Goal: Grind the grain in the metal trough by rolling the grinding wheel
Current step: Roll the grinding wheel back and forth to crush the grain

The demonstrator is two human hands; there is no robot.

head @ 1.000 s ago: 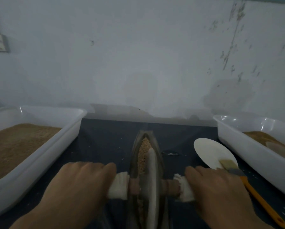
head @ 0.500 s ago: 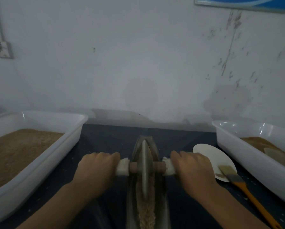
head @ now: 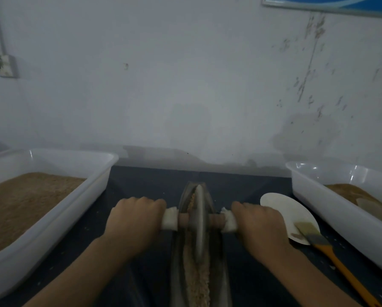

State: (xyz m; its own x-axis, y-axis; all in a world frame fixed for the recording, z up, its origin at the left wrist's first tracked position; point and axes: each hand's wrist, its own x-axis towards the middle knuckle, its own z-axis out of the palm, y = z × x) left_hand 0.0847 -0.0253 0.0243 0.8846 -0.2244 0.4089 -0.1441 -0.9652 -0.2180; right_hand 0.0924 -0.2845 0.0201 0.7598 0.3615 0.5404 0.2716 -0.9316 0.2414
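Between both hands [head: 137, 220] — seemingly gripping — grinding wheel [head: 199, 222].

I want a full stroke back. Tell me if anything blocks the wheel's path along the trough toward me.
Nothing visible does. Behind the wheel, the trough holds only grain. Left hand and right hand grip the axle outside the trough.

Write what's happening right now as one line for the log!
hands: left, right grip handles | wheel: far end of trough | grain: near part
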